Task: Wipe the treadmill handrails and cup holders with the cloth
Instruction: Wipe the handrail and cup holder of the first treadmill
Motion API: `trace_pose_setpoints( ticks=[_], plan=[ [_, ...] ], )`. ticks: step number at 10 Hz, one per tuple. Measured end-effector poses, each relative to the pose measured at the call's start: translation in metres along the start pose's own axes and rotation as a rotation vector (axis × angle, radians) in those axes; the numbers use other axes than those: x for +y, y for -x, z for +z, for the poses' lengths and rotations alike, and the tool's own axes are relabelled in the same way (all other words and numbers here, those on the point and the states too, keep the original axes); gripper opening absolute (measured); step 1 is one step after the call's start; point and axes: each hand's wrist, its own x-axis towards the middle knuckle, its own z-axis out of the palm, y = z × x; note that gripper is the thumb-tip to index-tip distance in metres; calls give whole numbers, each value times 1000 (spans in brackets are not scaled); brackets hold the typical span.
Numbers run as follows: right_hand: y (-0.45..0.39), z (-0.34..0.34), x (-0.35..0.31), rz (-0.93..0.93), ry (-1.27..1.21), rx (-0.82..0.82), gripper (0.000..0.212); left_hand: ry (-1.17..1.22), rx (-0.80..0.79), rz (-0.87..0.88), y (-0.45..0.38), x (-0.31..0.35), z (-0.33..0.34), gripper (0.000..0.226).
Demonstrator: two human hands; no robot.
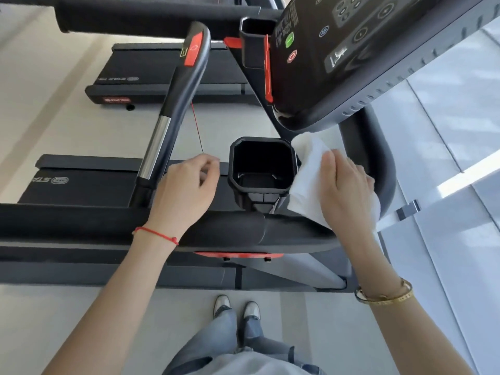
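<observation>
Right hand [347,185] presses the white cloth [308,169] flat-fingered just right of the cup holder [261,165], left hand [186,185] loosely curled, holding nothing; I'd tuck cloth inside and follow the rim.

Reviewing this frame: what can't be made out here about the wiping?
Head view only:
- Surface under the cloth: hidden by the cloth and the right hand.
- Left hand fingertips: curled out of sight, so whether they pinch the red cord is unclear.
- Cup holder floor: too dark to judge clean.
- Console labels: blurred.
</observation>
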Motion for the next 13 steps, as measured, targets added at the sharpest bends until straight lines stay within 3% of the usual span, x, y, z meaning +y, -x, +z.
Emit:
trace_pose_setpoints(
  ticks=[2, 3, 6, 8, 9, 10, 11, 13],
  plan=[
    [-16, 6, 1, -9, 78, -501, 38, 46, -136, 10, -41, 7, 11, 40],
    [-15, 11, 6, -97, 143, -532, 52, 65, -193, 32, -51, 6, 16, 42],
    [-58, 40, -5, -101, 81, -462, 35, 169, -203, 41, -45, -6, 24, 38],
    [-33, 32, 9, 4, -32, -456, 13, 197, -195, 22, -45, -10, 26, 37],
    [-45, 24, -13, -31, 165, -588, 57, 196, -189, 23, -44, -10, 27, 34],
    [-64, 33, -8, -122, 43, -484, 26, 181, -199, 14, -43, -9, 26, 32],
    [-75, 40, -12, -339, 186, -475, 34, 179, -208, 2, -42, -8, 25, 32],
    [-78, 41, -15, -376, 131, -488, 37, 183, -213, -1, -43, -8, 25, 31]
  ],
)
